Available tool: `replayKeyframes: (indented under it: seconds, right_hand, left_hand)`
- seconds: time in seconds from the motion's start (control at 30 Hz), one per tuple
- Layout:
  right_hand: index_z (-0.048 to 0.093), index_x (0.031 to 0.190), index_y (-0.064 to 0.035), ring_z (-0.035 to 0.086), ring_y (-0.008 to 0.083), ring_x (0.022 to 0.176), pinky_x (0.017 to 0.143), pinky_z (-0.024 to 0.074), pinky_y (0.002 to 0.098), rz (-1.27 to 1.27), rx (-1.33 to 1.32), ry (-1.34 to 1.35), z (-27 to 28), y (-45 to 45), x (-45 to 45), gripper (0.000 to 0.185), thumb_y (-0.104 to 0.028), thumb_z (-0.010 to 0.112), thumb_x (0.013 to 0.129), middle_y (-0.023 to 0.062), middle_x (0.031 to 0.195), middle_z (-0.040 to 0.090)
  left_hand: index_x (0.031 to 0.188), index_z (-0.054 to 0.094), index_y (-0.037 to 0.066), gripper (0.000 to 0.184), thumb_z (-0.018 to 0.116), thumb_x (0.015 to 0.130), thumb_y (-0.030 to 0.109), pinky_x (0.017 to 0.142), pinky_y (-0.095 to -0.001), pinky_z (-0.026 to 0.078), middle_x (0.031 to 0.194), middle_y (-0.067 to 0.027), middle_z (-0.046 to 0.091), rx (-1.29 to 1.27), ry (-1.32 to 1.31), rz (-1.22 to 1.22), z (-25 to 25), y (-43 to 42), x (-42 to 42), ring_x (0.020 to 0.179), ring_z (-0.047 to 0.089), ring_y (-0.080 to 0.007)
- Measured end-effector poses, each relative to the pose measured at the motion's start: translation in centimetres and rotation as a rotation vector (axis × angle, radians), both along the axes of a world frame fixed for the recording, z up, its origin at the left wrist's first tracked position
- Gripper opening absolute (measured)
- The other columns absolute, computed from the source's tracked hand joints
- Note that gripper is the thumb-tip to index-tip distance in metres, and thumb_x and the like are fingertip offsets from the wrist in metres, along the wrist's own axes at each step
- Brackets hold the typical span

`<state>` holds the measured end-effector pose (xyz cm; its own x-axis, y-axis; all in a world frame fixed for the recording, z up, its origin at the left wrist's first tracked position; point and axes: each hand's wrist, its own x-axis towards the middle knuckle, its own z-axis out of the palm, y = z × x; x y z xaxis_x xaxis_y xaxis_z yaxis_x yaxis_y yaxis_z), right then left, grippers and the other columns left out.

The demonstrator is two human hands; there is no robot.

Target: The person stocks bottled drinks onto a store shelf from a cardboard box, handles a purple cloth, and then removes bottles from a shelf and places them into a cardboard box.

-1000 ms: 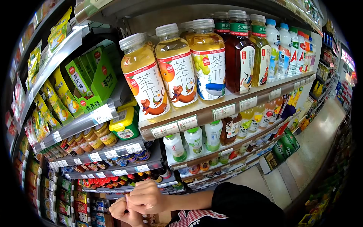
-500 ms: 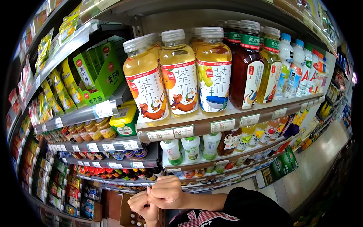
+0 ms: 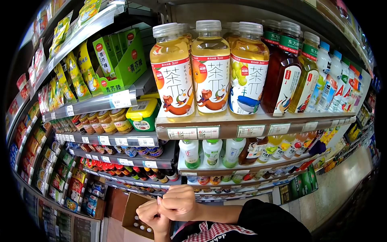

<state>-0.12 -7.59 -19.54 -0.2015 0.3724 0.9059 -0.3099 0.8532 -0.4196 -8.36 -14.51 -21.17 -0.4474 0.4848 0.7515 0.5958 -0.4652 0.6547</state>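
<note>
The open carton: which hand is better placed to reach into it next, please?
Left, probably: the left hand appears nearer the carton, while the right hand lies farther right. Both are curled.

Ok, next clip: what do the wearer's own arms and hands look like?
The left hand and right hand are ungloved. The right forearm is bare below a black sleeve that ends near the elbow; any left sleeve is out of view. Also worn: a red-and-white checked panel, with white lettering beside it, only partly legible.
</note>
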Motion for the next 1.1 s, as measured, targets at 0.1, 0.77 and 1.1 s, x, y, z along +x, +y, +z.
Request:
replayKeyframes:
  seconds: [0.1,0.77,1.1]
  right_hand:
    - [0.045,0.055,-0.0060,0.043,0.0222,0.043,0.043,0.0315,0.0325,-0.006,-0.010,0.016,0.0,0.0,-0.2,0.032,0.005,0.069,0.073,0.0031,0.053,0.045]
    - [0.048,0.057,-0.0052,0.043,0.0218,0.043,0.042,0.0304,0.0323,0.021,-0.002,-0.012,-0.4,0.6,-3.4,0.029,0.005,0.069,0.074,0.0031,0.054,0.048]
    - [0.040,0.054,-0.0060,0.038,0.0221,0.043,0.043,0.0289,0.0330,0.103,-0.007,-0.062,-1.1,-0.3,-8.0,0.035,0.005,0.067,0.073,0.0030,0.051,0.041]
  left_hand:
    - [0.054,0.042,0.000,0.036,0.062,0.083,0.002,0.044,-0.0261,0.025,0.046,-0.0027,0.036,-0.012,-0.005,-0.022,0.0,0.1,-0.2,0.043,0.032,-0.0078]
    - [0.053,0.046,-0.002,0.034,0.059,0.084,0.000,0.043,-0.0260,0.027,0.045,-0.0044,0.038,-0.018,0.019,-0.005,-0.8,0.3,-3.5,0.041,0.032,-0.0115]
    - [0.054,0.040,-0.001,0.038,0.059,0.086,-0.001,0.044,-0.0260,0.025,0.046,-0.0017,0.036,0.021,-0.024,0.136,-2.9,-0.8,-7.1,0.045,0.032,-0.0067]
